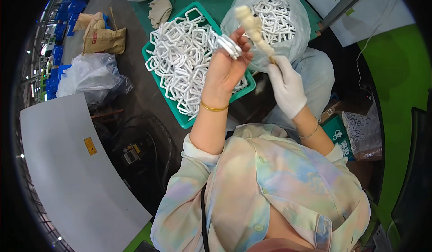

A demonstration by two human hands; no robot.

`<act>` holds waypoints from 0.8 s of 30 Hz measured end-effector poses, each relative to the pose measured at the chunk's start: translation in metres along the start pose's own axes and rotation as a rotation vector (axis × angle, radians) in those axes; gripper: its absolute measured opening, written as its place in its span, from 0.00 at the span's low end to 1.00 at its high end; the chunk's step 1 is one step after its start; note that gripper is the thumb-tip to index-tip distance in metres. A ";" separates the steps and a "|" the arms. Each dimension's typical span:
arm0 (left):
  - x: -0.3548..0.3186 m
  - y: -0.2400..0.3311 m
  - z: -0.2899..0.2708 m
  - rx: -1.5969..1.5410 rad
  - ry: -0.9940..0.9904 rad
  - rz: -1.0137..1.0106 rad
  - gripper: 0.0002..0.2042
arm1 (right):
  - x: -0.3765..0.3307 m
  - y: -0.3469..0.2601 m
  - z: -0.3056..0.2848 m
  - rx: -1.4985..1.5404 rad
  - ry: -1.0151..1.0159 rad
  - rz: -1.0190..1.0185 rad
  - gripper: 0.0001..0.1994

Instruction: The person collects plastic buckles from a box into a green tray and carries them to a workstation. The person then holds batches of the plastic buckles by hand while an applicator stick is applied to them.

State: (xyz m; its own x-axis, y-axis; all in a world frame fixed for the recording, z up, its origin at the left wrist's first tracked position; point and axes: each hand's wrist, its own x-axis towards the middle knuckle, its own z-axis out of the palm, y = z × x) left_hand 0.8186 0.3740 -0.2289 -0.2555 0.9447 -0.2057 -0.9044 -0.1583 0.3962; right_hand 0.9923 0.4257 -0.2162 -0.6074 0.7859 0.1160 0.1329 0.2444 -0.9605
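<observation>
Nearest the camera is a pastel, cloud-patterned shirt on the person, broad across the lower middle. At left a pale grey panel curves beside dark cabling; at right runs a bright green surface, with a white board above it. Along the top, a green desk carries clear bags of white plastic links, and beyond the grey panel blue bins recede under ceiling lights. A green basket, heaped with links, stands front and centre, with an open clear bag of more links just to its right. The board bears large green lettering, cut by the picture's tilt; a yellow warning sticker marks the grey panel, and small red print sits on a brown paper bag. The right grip, in a white glove, is closed round the thin handle of a lumpy cream tool, its head blurred. The bare left grip, half curled, holds a small stack of white links above the basket, near the tool.
</observation>
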 end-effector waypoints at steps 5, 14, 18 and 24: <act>-0.002 -0.025 0.028 0.081 0.002 -0.064 0.18 | 0.025 -0.014 0.003 0.130 -0.193 0.098 0.14; -0.002 -0.019 0.021 -0.207 -0.053 -0.023 0.22 | 0.027 0.008 -0.005 0.143 0.152 0.061 0.12; -0.001 -0.017 0.013 -0.258 -0.082 0.008 0.22 | 0.013 0.011 -0.007 -0.165 -0.094 0.008 0.08; -0.003 -0.017 0.033 -0.115 -0.026 0.027 0.22 | 0.013 0.013 -0.015 -0.140 -0.031 0.061 0.09</act>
State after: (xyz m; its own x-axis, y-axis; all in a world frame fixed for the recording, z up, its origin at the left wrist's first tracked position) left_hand 0.8457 0.3833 -0.2050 -0.2727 0.9465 -0.1724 -0.9310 -0.2145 0.2954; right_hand 0.9978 0.4472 -0.2238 -0.6181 0.7846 0.0482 0.2773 0.2751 -0.9206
